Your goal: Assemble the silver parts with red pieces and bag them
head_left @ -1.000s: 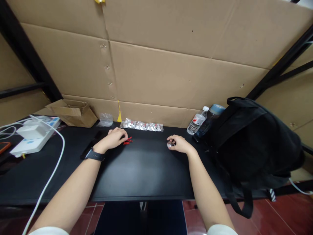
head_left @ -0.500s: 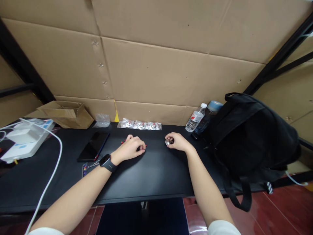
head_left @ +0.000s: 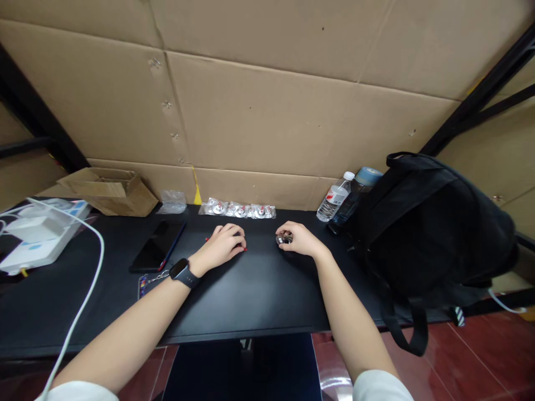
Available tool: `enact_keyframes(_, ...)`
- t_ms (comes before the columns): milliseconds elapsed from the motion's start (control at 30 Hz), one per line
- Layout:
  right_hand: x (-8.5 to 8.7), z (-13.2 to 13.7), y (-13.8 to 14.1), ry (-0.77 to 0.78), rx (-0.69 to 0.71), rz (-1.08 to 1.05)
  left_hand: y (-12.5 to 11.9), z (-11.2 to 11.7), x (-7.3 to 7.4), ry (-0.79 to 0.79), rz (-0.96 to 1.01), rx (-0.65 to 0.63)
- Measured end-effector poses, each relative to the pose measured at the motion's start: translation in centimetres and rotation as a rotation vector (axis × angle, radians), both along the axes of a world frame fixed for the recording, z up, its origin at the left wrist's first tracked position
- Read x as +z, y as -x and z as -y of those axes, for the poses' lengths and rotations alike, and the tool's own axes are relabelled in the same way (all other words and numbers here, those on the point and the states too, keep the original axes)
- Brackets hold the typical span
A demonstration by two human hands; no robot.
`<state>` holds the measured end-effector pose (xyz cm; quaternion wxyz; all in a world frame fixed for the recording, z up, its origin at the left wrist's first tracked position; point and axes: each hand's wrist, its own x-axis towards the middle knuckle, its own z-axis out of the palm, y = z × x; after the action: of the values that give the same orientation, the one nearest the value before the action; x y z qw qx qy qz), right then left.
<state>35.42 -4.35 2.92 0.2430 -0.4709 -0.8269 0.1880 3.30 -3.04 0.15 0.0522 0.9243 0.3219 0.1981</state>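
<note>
My left hand (head_left: 221, 245) rests on the black table (head_left: 251, 289) with its fingers curled over a small red wire (head_left: 245, 249); only the wire's ends show beside the fingers. A dark watch is on that wrist. My right hand (head_left: 297, 240) is closed around a small round silver part (head_left: 283, 239) on the table, a short way right of the left hand. Behind both hands a strip of clear bags (head_left: 238, 210) holding silver and red parts lies along the cardboard wall.
A black phone (head_left: 157, 252) lies left of my left hand. An open cardboard box (head_left: 111, 190) and a clear bag (head_left: 172, 201) stand at the back left. A white power strip (head_left: 37, 240) with cable is far left. Two bottles (head_left: 334, 197) and a black backpack (head_left: 430, 234) crowd the right.
My left hand slid right from the red wire's first spot toward the middle, dragging the wire under its fingers. The right hand stayed on the silver part. The view shifted slightly.
</note>
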Motion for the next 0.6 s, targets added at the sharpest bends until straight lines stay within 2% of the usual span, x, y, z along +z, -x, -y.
enact_keyframes(167,-0.1,0.2,0.8,-0.005,-0.008,-0.100,-0.1,-0.1,-0.3,0.031,0.002,0.019)
enact_keyframes(333,-0.7,0.4,2.2,0.063,0.030,-0.234,-0.5,-0.1,-0.7,0.082,0.082,0.056)
enact_keyframes(600,-0.8,0.8,4.3,0.068,0.069,-0.357,-0.9,0.6,0.6,0.151,0.230,0.098)
